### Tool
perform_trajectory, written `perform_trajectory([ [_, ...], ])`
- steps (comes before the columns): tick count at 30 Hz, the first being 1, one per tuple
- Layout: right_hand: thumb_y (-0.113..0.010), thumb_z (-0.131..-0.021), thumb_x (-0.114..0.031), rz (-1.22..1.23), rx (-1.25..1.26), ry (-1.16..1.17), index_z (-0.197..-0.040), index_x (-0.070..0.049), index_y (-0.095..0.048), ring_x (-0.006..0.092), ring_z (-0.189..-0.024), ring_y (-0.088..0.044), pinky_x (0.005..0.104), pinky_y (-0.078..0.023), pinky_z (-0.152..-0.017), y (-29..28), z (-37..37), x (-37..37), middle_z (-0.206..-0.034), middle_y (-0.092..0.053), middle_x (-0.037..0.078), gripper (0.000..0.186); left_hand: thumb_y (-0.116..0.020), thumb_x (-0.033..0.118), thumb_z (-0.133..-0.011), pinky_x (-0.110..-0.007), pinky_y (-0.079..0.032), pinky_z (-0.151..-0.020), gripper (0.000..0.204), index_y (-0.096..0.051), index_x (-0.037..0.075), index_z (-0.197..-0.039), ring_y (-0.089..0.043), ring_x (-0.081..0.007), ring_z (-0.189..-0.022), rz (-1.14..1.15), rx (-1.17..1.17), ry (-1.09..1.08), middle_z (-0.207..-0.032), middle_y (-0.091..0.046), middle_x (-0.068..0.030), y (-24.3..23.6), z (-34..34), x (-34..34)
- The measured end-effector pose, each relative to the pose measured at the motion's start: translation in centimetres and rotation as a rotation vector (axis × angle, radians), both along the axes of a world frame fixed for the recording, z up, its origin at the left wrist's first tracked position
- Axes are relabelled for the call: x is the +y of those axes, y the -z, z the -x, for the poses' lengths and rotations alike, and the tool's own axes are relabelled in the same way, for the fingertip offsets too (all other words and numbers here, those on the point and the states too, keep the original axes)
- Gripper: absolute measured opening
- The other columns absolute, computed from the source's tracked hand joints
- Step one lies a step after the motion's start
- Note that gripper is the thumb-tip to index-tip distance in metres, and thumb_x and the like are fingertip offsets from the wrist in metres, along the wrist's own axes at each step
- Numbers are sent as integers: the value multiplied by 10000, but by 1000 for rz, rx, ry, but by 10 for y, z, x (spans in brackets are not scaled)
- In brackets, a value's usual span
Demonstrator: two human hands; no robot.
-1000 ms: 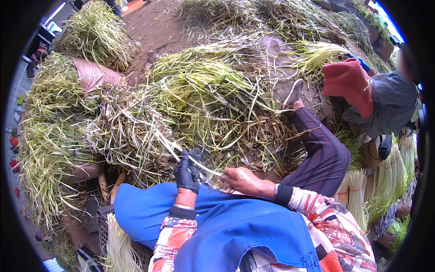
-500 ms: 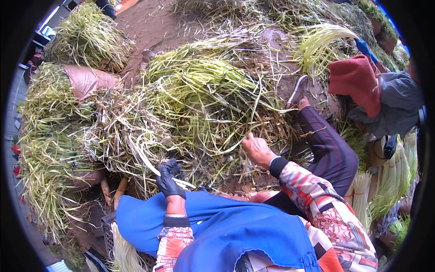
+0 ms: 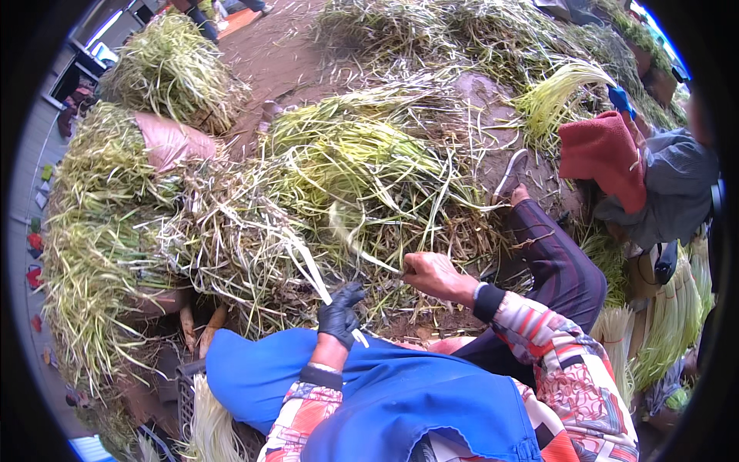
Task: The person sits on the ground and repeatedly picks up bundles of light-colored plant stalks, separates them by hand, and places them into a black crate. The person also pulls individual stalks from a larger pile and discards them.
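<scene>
My left hand [image 3: 339, 314], in a dark glove, is closed round a few long white stalks [image 3: 309, 269]. Their cut-looking ends poke out below the fist, over my blue apron [image 3: 308, 369]. To its right, my bare right hand [image 3: 435, 277] pinches the end of a thin pale leaf strand [image 3: 363, 252], which curves up and away to the left and is partly blurred. Just beyond both hands lies a big heap of yellow-green leafy stalks [image 3: 362, 162], with drier straw-like leaves toward its near side.
A larger leafy pile [image 3: 100, 254] rises at the left, with a pink sack [image 3: 175, 142] on it. Trimmed white stalks [image 3: 208, 420] stand in a dark crate [image 3: 185, 393] at lower left. At right, a co-worker in a blue glove [image 3: 620, 100] holds a pale bunch [image 3: 558, 88]; tied bundles [image 3: 670, 316] stand nearby.
My left hand has moved right and the white stalks in it now stand more upright. My right hand has come down and slightly left, drawing the pale strand along.
</scene>
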State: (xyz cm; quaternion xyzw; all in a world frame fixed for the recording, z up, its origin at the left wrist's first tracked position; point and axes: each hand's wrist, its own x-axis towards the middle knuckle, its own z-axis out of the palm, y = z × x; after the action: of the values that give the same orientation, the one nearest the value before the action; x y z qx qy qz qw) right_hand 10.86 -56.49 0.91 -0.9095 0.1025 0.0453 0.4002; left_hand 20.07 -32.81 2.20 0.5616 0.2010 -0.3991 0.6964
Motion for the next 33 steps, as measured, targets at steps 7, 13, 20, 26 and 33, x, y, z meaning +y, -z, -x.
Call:
perform_trajectory([
  [7, -730, -813, -226, -486, 253, 113, -938, -6, -661, 156, -758, -647, 317, -515, -722, -45, 32, 76, -814, -702, 97, 262, -677, 144, -884, -214, -214, -350, 156, -738, 49, -991, -333, -24, -376, 8, -73, 140, -819, -720, -27, -12, 24, -5],
  [13, -745, -848, -369, -1023, 474, 287, -909, -65, -612, 59, -465, -412, 249, -327, -421, -30, 20, 91, -632, -521, -24, 337, -659, 132, -886, -222, -221, -351, 170, -732, 22, -992, -332, -39, -372, -53, -100, 128, -589, -563, 39, -11, 22, -1],
  [20, -705, -883, -297, -1504, 357, 569, -1032, -97, -643, 57, -564, -421, 220, -319, -499, -14, -4, 93, -727, -528, -58, 257, -675, 179, -850, -229, -250, -353, 111, -687, 69, -837, -373, -60, -371, -149, -187, 165, -529, -499, 42, -1, 18, 4],
  [26, -660, -899, -156, -1342, 269, 580, -992, -36, -659, 91, -650, -591, 220, -452, -541, -9, -21, 91, -812, -656, 26, 152, -699, 183, -843, -227, -251, -343, 123, -661, 69, -823, -385, -58, -372, -182, -153, 109, -542, -511, 26, 1, 13, -1],
  [33, -608, -940, -145, -1676, 233, 300, -948, 8, -580, 187, -782, -640, 288, -524, -740, -54, 37, 43, -875, -638, 107, 156, -596, 186, -935, -220, -219, -349, 210, -688, 46, -1062, -317, -41, -400, 55, 73, -162, -844, -697, -35, 13, -29, 21],
])
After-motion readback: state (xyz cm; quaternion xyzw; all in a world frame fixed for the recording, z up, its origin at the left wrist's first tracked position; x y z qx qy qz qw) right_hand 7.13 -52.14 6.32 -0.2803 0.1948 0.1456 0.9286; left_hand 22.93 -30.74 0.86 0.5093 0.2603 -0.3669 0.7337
